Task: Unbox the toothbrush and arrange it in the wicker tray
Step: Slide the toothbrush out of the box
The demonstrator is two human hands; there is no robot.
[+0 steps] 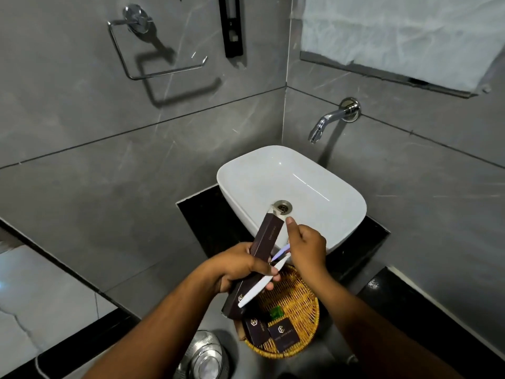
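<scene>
You have a single view, from the camera on your own head, looking forward and steeply down into a bathroom corner. It sits close above your left hand (240,265) and right hand (307,246), which meet near the middle of the frame, both forearms running in from the bottom edge. Just beyond the grip lies the white sink (246,170); directly under it, toward you, the wicker tray (303,305) on the dark surface (355,253). The wide lens bends the tiled walls outward, so the tap (332,119) and the towel ring (153,50) appear far above the grip.
</scene>
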